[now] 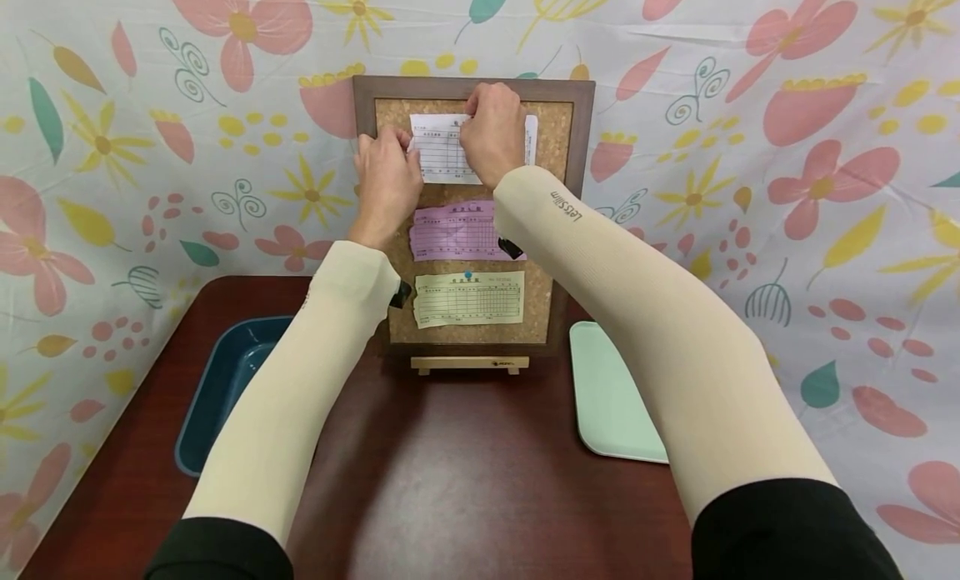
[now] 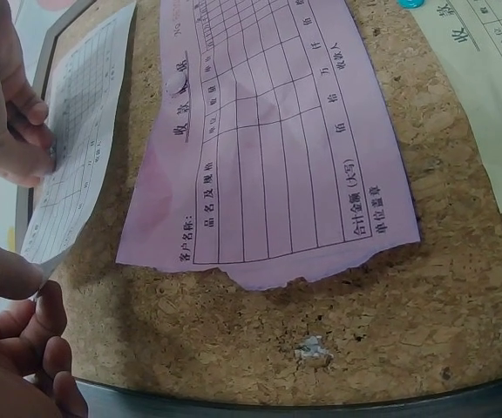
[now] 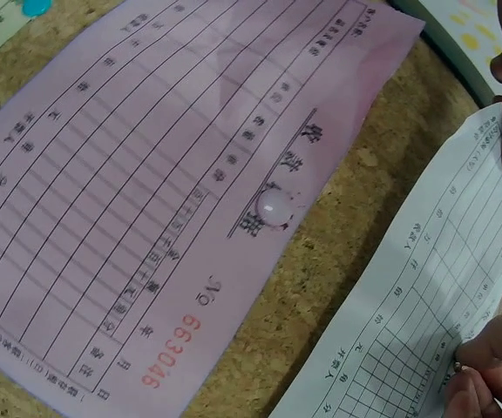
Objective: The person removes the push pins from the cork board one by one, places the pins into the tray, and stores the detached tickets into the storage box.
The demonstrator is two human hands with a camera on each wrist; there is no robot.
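A white receipt slip [image 1: 435,151] lies against the upper part of a framed cork board [image 1: 551,155]. Its left edge is pinched between the thumb and fingers of my left hand [image 1: 386,180], lifted off the cork in the left wrist view. At the slip's top middle, my right hand [image 1: 495,134] pinches a small pushpin [image 3: 458,367], mostly hidden by the fingertips. Below hangs a pink receipt [image 2: 268,157] with a torn left edge, fixed by a clear pushpin [image 3: 274,208]. Lower still is a yellow receipt [image 1: 468,301] under a blue pushpin [image 1: 468,275].
The board leans on a small wooden easel [image 1: 469,363] on a dark red table [image 1: 465,480]. A blue tray [image 1: 197,413] is at the left, partly behind my left arm; a pale green tray [image 1: 611,405] lies at the right. A flowered cloth [image 1: 675,63] hangs behind.
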